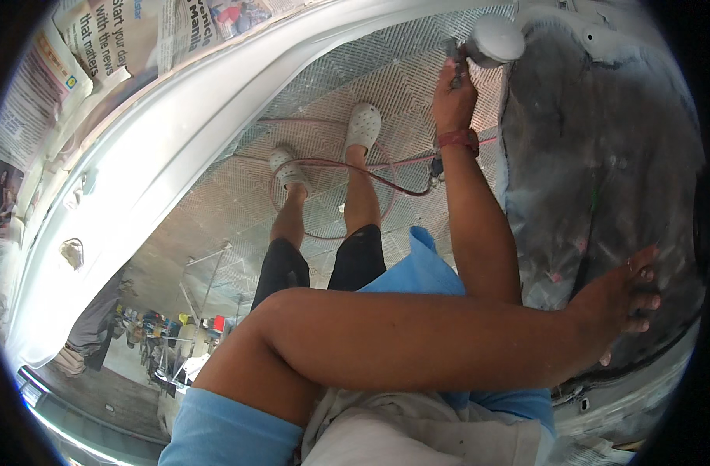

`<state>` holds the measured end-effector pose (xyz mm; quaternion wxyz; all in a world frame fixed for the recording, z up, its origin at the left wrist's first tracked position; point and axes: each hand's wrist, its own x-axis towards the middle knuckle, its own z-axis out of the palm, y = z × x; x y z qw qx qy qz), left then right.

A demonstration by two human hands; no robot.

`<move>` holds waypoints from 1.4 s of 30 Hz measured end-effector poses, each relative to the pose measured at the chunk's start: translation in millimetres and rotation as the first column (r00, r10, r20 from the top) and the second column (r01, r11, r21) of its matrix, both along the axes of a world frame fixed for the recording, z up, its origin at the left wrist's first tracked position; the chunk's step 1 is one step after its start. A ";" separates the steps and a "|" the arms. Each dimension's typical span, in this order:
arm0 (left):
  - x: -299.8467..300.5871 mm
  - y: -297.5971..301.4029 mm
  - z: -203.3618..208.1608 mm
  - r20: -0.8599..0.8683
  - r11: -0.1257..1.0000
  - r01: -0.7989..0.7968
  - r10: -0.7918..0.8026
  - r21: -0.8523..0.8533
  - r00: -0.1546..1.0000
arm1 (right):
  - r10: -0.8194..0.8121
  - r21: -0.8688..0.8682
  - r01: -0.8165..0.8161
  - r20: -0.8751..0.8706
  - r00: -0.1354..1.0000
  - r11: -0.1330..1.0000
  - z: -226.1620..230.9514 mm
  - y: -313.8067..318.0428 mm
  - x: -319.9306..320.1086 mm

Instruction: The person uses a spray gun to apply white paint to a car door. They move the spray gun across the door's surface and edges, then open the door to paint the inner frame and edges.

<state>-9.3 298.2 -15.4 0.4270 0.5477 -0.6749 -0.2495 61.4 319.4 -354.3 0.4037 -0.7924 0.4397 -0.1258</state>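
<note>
My right hand (454, 97), at the end of a straight arm, is closed around the handle of a spray gun (454, 62). The gun has a round whitish cup (498, 39). My left forearm crosses in front of my body to the right. Beyond it, my left hand (615, 303) is open with its fingers apart. It is over a dark grey, wrinkled sheet-like surface (580, 163); I cannot tell whether it touches. A thin reddish hose (405, 189) loops across the floor and runs to a dark fitting (436, 167) beside my right forearm.
A curved white body panel (137, 171) runs along the left, with newspaper sheets (137, 46) behind it. My feet in grey clogs (364, 124) stand on a textured floor (417, 85) near the hose loops. Assorted tools and stands (168, 334) are at the lower left.
</note>
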 end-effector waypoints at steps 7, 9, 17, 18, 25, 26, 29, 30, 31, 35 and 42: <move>-16.1 -7.6 1.1 -0.133 0.999 0.005 -0.010 -0.034 0.991 | -0.068 -0.354 0.061 -0.008 0.998 0.933 -6.2 -47.1 24.1; -24.8 -11.0 -0.4 -0.258 0.998 -0.003 -0.015 -0.066 0.966 | -0.075 -0.370 0.062 -0.021 0.997 0.927 -2.8 -40.9 27.1; -39.4 -17.5 -11.3 -0.764 0.968 -0.141 -0.069 -0.206 0.641 | 0.013 -0.131 -0.033 -0.147 0.989 0.991 12.8 -8.9 33.7; -38.0 -16.1 -11.3 -0.653 0.982 -0.091 -0.038 -0.164 0.756 | -0.011 -0.146 -0.012 -0.154 0.988 0.989 10.9 -16.9 38.3; -44.0 -17.6 0.5 -0.252 0.998 0.014 0.001 0.056 0.968 | -0.177 -0.407 0.084 -0.197 0.964 0.910 -10.5 -80.8 68.1; -47.3 -20.9 1.7 -0.250 0.998 0.012 0.005 0.067 0.968 | -0.198 -0.453 0.082 -0.214 0.957 0.888 -11.9 -85.4 70.7; -53.8 -24.3 0.8 -0.197 0.994 0.025 -0.003 0.108 0.980 | -0.167 -0.480 0.033 -0.239 0.957 0.877 -12.5 -92.1 72.3; -53.2 -23.9 -0.2 -0.200 0.996 0.004 0.014 0.089 0.980 | -0.163 -0.464 0.026 -0.258 0.952 0.886 -11.9 -91.9 69.8; -51.2 -22.1 -1.5 -0.168 0.997 -0.003 0.015 0.073 0.986 | -0.107 -0.405 0.008 -0.222 0.969 0.914 -11.5 -90.6 65.8; -27.9 -12.2 -1.5 -0.089 1.000 -0.020 0.020 0.000 0.996 | 0.101 -0.025 -0.106 -0.148 0.984 0.994 -5.1 -65.6 29.8; 1.1 -4.9 5.0 -0.001 0.999 0.029 -0.029 0.027 1.000 | 0.255 0.420 -0.295 0.150 0.955 0.858 36.1 42.2 -6.7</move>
